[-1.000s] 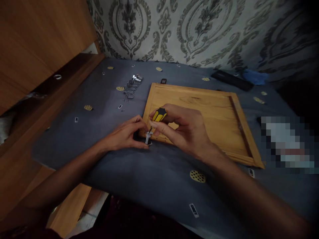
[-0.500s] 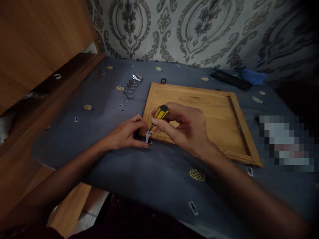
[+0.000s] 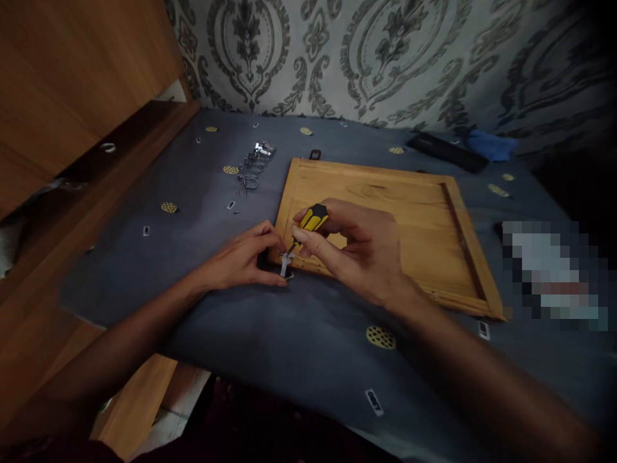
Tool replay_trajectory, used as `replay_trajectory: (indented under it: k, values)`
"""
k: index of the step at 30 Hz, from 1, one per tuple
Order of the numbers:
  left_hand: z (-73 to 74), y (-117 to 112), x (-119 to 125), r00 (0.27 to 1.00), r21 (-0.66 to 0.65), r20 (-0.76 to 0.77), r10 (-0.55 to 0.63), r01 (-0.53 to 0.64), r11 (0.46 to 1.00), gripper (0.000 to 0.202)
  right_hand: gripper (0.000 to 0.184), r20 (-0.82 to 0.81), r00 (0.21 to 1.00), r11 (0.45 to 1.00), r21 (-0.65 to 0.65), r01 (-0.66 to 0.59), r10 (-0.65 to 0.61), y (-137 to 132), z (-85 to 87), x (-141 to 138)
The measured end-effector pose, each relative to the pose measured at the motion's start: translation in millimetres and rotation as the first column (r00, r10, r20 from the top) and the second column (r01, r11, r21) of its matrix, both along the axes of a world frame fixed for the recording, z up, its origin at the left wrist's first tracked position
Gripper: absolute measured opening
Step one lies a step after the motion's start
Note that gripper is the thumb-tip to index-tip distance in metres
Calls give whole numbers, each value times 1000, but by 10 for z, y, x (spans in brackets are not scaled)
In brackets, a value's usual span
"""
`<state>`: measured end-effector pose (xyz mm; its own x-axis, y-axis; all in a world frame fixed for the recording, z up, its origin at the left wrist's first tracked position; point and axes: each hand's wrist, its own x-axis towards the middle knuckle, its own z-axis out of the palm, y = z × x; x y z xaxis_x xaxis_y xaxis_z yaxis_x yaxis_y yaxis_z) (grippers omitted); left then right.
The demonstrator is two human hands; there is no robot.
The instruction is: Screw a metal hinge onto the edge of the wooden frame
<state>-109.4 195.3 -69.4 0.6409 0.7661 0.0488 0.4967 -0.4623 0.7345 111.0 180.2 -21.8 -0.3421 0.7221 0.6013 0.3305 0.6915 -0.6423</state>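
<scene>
At the near left corner of the wooden panel, in the head view, the person's two hands meet over a small metal fitting. The right hand is closed around a yellow-and-black screwdriver, its thumb and fingers pinching the handle; the tool slants down to the left, its tip at the fitting. The left hand is partly open, thumb and forefinger spread apart at the near and far sides of the fitting; whether they grip it, one cannot tell.

The panel, with its raised border, lies flat on the tabletop, which is covered in grey-blue cloth with yellow spotted motifs. A small dark tab shows beside its far edge, toward the left.

Left of the panel and farther off lie shiny metal hardware and a few small screws. At the far right, a long black case sits just beside a crumpled blue cloth. Nearer on the right, an object is hidden by pixelation.
</scene>
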Motion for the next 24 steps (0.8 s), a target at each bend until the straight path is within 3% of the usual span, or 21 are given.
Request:
replay_trajectory:
  k: [12, 17, 20, 24]
  values:
    - [-40, 1, -9, 1000, 5, 24, -1, 1, 1000, 48, 38, -1, 1000, 999, -41, 30, -30, 15, -3, -60]
    - [26, -6, 0, 1000, -29, 30, -10, 11, 1000, 47, 15, -278, 943, 983, -66, 170, -182, -90, 217, -52]
    - [51, -4, 0, 1000, -46, 23, -9, 10, 999, 46, 10, -377, 899, 974, -118, 194, -224, -122, 315, -5]
    - [37, 1, -9, 1000, -34, 11, -10, 11, 999, 47, 16, -464, 837, 953, -223, 205, -289, -104, 169, 133]
